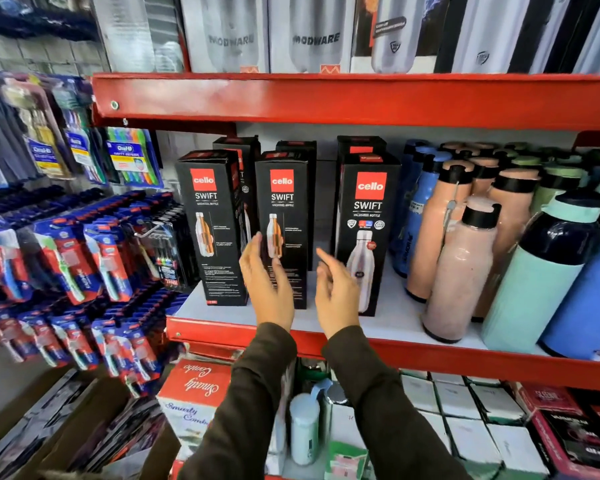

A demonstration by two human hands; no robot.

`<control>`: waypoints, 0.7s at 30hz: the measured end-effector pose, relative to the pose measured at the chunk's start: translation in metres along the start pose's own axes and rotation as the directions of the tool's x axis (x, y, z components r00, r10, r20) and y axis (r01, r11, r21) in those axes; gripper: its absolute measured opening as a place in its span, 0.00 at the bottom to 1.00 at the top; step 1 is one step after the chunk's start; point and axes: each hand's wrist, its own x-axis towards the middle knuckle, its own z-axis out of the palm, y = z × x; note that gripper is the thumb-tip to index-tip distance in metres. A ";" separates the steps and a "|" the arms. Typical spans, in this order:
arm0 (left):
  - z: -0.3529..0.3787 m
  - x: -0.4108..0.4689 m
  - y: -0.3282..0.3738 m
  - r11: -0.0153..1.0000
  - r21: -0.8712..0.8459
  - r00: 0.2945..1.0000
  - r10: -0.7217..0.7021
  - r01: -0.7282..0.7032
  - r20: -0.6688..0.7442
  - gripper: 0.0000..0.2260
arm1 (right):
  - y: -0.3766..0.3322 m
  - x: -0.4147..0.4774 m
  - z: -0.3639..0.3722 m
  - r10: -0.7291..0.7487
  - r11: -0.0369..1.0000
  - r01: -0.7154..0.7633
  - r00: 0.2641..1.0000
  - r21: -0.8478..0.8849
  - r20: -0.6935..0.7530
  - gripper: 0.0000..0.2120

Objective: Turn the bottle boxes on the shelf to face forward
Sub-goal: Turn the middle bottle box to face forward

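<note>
While both your grips hang apart and empty, the middle cello SWIFT box (283, 230) stands upright just beyond your left hand (267, 282), nearer than your right hand (336, 292).

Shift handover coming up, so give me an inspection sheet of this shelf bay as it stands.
Surface: white shelf with red front edge, crowded on the right.
Job's things: three black cello boxes in the front row; left box and middle box show a cutaway-bottle panel, right box shows a large bottle picture. More boxes behind.
Clutter: loose bottles in peach, blue and mint, standing right of the boxes.
Grippers: left hand and right hand open, in front of the middle box, holding nothing.
Cables: nothing seen.
Surroundings: toothbrush packs hanging at left; boxed bottles above; cartons below.
</note>
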 end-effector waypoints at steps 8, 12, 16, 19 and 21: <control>-0.016 0.021 -0.037 0.962 -0.012 0.932 -0.263 0.274 0.249 0.19 | 0.006 0.007 0.040 0.267 0.962 -0.263 0.963 -0.077 0.045 0.18; -0.020 0.025 -0.046 0.943 0.038 0.891 -0.326 0.332 0.315 0.19 | 0.005 0.006 0.047 0.309 0.947 -0.306 0.951 -0.098 0.014 0.18; -0.024 0.028 -0.046 0.942 0.021 0.892 -0.323 0.334 0.315 0.18 | -0.003 0.005 0.047 0.330 0.942 -0.332 0.943 -0.047 -0.049 0.18; -0.026 0.034 -0.052 0.915 -0.069 0.878 -0.357 0.397 0.318 0.16 | -0.007 0.006 0.046 0.358 0.934 -0.357 0.933 0.013 -0.039 0.19; -0.030 0.037 -0.050 0.866 -0.183 0.859 -0.394 0.466 0.326 0.15 | -0.010 0.008 0.044 0.347 0.937 -0.347 0.938 0.027 -0.016 0.21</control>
